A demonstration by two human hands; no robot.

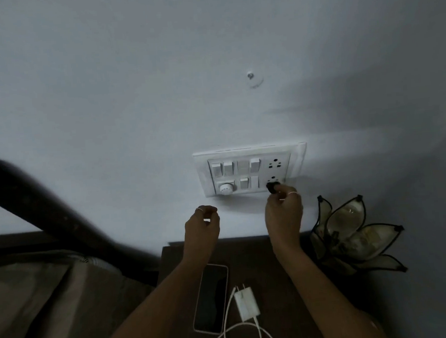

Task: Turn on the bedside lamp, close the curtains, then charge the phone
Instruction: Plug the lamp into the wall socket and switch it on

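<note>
Now, head view | right hand (284,212) pinches black plug (273,187) at lower socket of switch panel (203,170), 1 o'clock | left hand (202,226) loosely curled, holds nothing | lamp (351,234) unlit at 3 o'clock | phone (211,300), charger (247,303) at 6 o'clock, unconnected | curtains unseen; all steps seemingly pending.

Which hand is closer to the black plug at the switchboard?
Right. The right hand pinches the black plug at the lower socket; the left hand hangs curled and empty below the board, off to the plug's left.
</note>
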